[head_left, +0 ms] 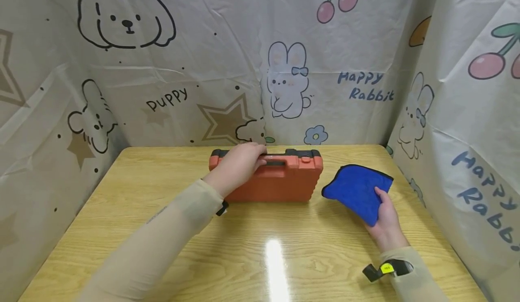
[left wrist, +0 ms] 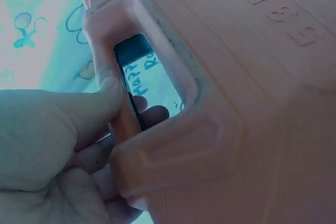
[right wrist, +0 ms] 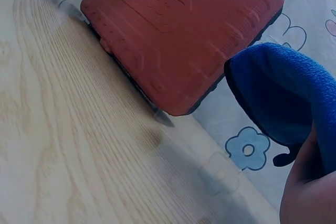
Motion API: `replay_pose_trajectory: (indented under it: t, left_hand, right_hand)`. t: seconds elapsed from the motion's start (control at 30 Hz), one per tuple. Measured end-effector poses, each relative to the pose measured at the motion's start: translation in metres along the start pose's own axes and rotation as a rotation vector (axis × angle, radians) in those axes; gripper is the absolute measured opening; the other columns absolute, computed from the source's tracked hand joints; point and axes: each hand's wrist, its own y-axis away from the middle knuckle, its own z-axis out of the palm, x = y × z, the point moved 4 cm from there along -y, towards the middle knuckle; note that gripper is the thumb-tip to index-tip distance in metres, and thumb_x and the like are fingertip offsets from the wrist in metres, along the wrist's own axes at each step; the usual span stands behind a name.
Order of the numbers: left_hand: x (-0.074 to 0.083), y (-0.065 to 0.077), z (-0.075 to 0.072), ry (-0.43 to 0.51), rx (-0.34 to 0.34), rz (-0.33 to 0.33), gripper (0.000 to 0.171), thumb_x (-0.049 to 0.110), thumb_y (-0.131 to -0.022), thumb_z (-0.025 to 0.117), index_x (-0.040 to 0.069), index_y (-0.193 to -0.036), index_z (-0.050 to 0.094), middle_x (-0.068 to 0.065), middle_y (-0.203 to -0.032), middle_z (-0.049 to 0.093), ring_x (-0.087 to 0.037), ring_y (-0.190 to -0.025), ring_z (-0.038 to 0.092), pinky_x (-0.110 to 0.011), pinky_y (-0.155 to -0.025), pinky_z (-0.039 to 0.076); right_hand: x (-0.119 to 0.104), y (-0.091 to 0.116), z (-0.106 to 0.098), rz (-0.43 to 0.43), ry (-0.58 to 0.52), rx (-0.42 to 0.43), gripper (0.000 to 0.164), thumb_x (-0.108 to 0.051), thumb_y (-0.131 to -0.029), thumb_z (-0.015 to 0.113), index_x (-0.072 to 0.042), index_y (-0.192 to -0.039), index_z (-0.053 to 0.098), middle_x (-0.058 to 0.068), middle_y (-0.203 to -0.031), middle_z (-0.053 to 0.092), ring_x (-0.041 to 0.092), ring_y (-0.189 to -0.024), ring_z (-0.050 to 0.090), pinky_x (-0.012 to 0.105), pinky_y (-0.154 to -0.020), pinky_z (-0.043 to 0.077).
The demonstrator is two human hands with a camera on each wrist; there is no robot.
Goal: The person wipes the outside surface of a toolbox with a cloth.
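Note:
An orange-red plastic tool case [head_left: 270,189] with a black back half stands upright toward the far side of the table. My left hand [head_left: 237,164] grips its handle from above. The left wrist view shows the thumb on the near side of the handle [left wrist: 126,108], with fingertips visible through the opening. My right hand [head_left: 387,223] holds a folded blue cloth [head_left: 359,191] with black edging, to the right of the case and apart from it. In the right wrist view, the cloth [right wrist: 294,77] curls over the thumb side of the hand.
The light wood table [head_left: 227,252] carries a bright glare strip near its front. A printed cloth backdrop [head_left: 195,62] rises close behind the case and along both sides. Black straps [head_left: 400,267] are worn on the wrists.

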Motion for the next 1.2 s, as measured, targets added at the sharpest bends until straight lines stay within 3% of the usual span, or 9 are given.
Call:
replay_pose_trajectory:
  t: [0.2,0.4,0.63,0.93,1.07,1.2]
  left_hand:
    - [0.009,0.016,-0.002,0.016,-0.027,0.026,0.008,0.022,-0.096,0.060,0.015,-0.093,0.058,0.003,-0.083,0.057,-0.015,-0.078,0.054,-0.028,-0.071,0.046]
    - [0.018,0.037,-0.003,-0.021,-0.001,0.065,0.011,0.023,-0.093,0.064,0.016,-0.090,0.057,0.003,-0.082,0.054,-0.013,-0.075,0.052,-0.027,-0.069,0.046]
    - [0.035,0.062,0.005,-0.063,0.021,0.116,0.015,0.027,-0.090,0.068,0.015,-0.093,0.060,0.005,-0.082,0.057,-0.010,-0.072,0.055,-0.029,-0.069,0.048]
    - [0.039,0.085,0.041,-0.159,0.085,0.219,0.019,0.025,-0.085,0.074,0.015,-0.092,0.059,0.002,-0.082,0.059,-0.014,-0.071,0.060,-0.031,-0.073,0.051]
    - [0.035,0.086,0.063,-0.209,0.116,0.246,0.018,0.017,-0.085,0.075,0.016,-0.092,0.058,0.005,-0.075,0.054,-0.010,-0.062,0.051,-0.028,-0.067,0.049]
    - [0.028,0.083,0.085,-0.259,0.096,0.247,0.020,0.009,-0.085,0.073,0.016,-0.095,0.058,0.005,-0.071,0.050,-0.010,-0.057,0.041,-0.026,-0.062,0.041]
  right_hand:
    - [0.001,0.001,0.000,0.016,-0.005,0.010,0.075,-0.038,-0.101,0.048,-0.039,-0.152,-0.007,-0.016,-0.159,0.011,0.001,-0.101,0.062,0.018,-0.088,0.050]
    - [0.000,0.000,0.000,0.014,-0.025,-0.003,0.074,-0.037,-0.101,0.048,-0.039,-0.152,-0.006,-0.017,-0.158,0.014,0.003,-0.100,0.063,0.020,-0.088,0.051]
    - [0.000,0.001,0.001,-0.001,-0.023,-0.028,0.074,-0.036,-0.102,0.045,-0.038,-0.152,-0.009,-0.015,-0.160,0.007,0.003,-0.100,0.063,0.020,-0.089,0.051]
    - [0.000,0.001,0.002,-0.004,-0.035,-0.049,0.073,-0.036,-0.102,0.045,-0.038,-0.152,-0.008,-0.016,-0.160,0.005,0.004,-0.100,0.063,0.020,-0.088,0.051]
    - [0.000,0.001,0.001,0.004,-0.038,-0.037,0.073,-0.035,-0.102,0.046,-0.038,-0.153,-0.007,-0.015,-0.159,0.013,0.004,-0.100,0.064,0.021,-0.088,0.051]
    - [0.000,0.001,0.001,0.009,-0.059,-0.029,0.074,-0.034,-0.102,0.047,-0.038,-0.153,-0.006,-0.016,-0.155,0.020,0.006,-0.100,0.065,0.022,-0.089,0.051]
